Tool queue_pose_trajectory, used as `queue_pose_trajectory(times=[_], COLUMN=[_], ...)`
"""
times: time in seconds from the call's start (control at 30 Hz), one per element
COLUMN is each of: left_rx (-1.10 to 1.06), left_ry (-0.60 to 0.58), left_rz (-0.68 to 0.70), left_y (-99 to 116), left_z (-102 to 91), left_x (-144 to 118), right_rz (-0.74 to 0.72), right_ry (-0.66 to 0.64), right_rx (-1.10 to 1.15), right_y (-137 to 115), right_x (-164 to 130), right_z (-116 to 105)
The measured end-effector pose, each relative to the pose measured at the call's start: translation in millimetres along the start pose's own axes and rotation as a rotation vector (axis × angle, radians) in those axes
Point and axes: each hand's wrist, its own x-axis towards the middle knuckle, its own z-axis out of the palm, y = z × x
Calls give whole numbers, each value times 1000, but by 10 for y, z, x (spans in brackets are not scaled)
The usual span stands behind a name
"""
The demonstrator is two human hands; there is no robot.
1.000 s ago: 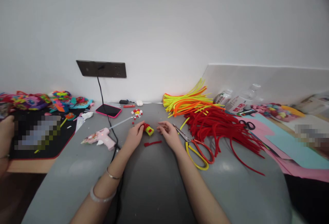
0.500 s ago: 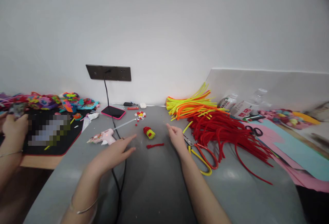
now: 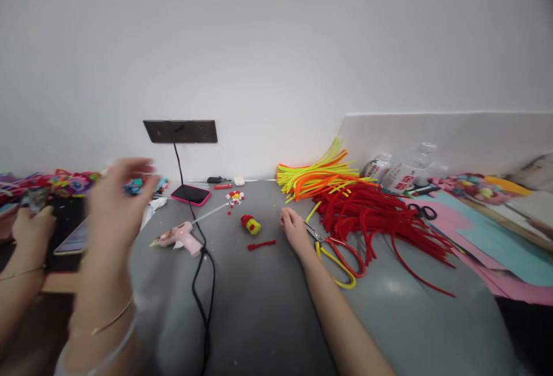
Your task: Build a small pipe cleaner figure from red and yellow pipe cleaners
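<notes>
My left hand (image 3: 116, 215) is raised at the left and blurred, its thumb apart from the fingers and nothing seen between them. My right hand (image 3: 294, 227) rests on the grey table, its fingers pinched together; whatever they may hold is hidden. Beside it lie scissors (image 3: 339, 255) with red and yellow handles. Between my hands are a small red and yellow roll of pipe cleaner (image 3: 250, 224) and a short red pipe cleaner piece (image 3: 261, 245). A pink glue gun (image 3: 185, 239) with a clear glue stick lies right of my left hand.
Red pipe cleaners (image 3: 367, 220) and yellow-orange ones (image 3: 317, 174) are heaped at the right, before bottles (image 3: 406, 174). A phone (image 3: 190, 194) and small beads (image 3: 235, 196) lie farther back. A black cable (image 3: 210, 289) crosses the table. Another person's hand (image 3: 34, 229) holds something at far left.
My left hand has lifted and swung left, away from above the glue gun, which now shows whole. My right hand has hardly moved. The view has shifted slightly.
</notes>
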Motion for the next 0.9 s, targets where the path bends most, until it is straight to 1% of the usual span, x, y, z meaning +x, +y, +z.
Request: queue_pose_trajectory(times=[0.03, 0.1, 0.13, 0.17, 0.2, 0.23, 0.27, 0.33, 0.43, 0.53, 0.63, 0.77, 0.9], left_rx=[-23, 31, 109, 189, 245, 262, 274, 293, 293, 265, 240, 192, 112], left_ry=[-195, -455, -565, -638, -690, -711, -724, -744, -778, -816, -823, -780, -706], left_rz=[102, 199, 215, 222, 224, 223, 221, 216, 211, 226, 243, 253, 256], left_y=[133, 330, 382, 406, 405, 387, 359, 293, 223, 208, 223, 217, 136], left_z=[347, 1019, 1306, 1545, 1734, 1875, 1977, 2099, 2195, 2276, 2337, 2315, 2205], left_x=[136, 285, 297, 277, 238, 191, 149, 102, 127, 167, 158, 128, 113], right_rz=[-4, -8, -7, -6, -7, -8, -10, -10, 1, 6, 14, 25, -23], right_ry=[-12, -35, -45, -50, -51, -52, -53, -59, -70, -59, -56, -35, -37], right_rx=[-1, -2, -4, -6, -8, -9, -10, -4, 12, 26, 33, 24, -56], right_y=[-12, -36, -47, -56, -64, -70, -74, -79, -75, -55, -12, 80, 170], right_x=[-4, -11, -14, -15, -14, -11, -6, 10, 40, 57, 70, 169, 427], right_z=[1, 5, 7, 9, 11, 12, 12, 10, 7, 10, 12, 9, 99])
